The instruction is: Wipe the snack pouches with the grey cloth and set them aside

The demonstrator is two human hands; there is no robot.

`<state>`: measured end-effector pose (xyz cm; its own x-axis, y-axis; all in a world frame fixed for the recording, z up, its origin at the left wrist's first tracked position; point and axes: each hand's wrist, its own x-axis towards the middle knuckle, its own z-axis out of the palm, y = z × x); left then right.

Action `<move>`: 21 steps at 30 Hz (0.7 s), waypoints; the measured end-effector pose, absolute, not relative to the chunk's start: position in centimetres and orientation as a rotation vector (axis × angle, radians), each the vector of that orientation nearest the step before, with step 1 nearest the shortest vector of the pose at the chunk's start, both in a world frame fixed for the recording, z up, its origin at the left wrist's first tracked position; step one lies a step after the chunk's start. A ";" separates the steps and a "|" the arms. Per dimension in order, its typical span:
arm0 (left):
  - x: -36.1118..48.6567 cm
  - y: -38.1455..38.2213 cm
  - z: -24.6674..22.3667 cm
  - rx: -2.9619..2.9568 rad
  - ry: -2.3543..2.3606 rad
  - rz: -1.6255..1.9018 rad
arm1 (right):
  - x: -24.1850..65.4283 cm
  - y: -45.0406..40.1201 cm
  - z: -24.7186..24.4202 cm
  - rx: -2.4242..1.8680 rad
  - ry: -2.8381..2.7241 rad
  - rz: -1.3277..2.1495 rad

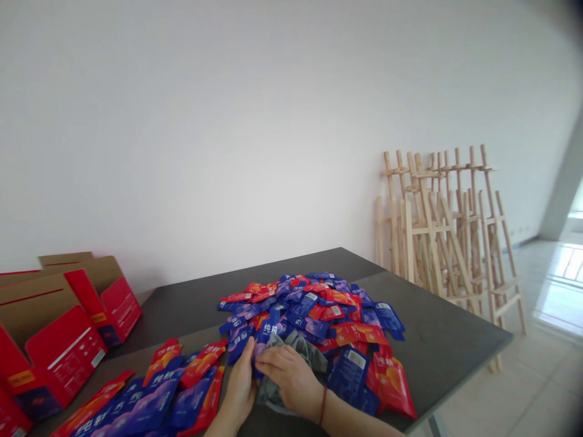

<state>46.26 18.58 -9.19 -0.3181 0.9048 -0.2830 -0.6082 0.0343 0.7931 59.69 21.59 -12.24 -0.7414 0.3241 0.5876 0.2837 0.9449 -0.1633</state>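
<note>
A blue pouch [268,332] is between the two hands, above the near edge of the pile of pouches [310,303] on the dark worktop [437,325]. The left hand [240,379] grips it at its left edge, with the thumb lying along this side; the other left fingers are hidden behind. The right hand [294,373] is closed, as it seems, on a grey cloth [314,353], which is bunched under the palm, and its fingertips lie over the lower front of the pouch.

I judge that the pouch is light and soft, with a smooth film that could slip a little, especially if it is wet or dusty. It should bend under pressure but not break easily; a hard squeeze in the middle may strain the seams. The flat side edge looks the best place to take hold, with the thumb in front and the fingers behind, so that the printed face is free.

The long axis of the pouch goes away from the person and leans slightly to the right. Its upper end points to the pile, its lower end is toward the person and partly covered by the right hand. The white lettering faces the person, nearly upright. How strongly the pouch is tilted, I cannot tell.
</note>
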 end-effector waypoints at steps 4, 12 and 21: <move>46.2 18.2 -8.3 0.389 1.046 1.504 | 59.6 21.1 -11.6 -0.277 -2.559 0.017; 46.3 18.3 -8.1 0.380 1.064 1.614 | 60.2 22.5 -11.9 -0.715 -2.415 0.138; 45.0 18.7 -7.7 0.345 1.117 1.713 | 59.6 21.5 -12.4 -0.239 -2.599 0.030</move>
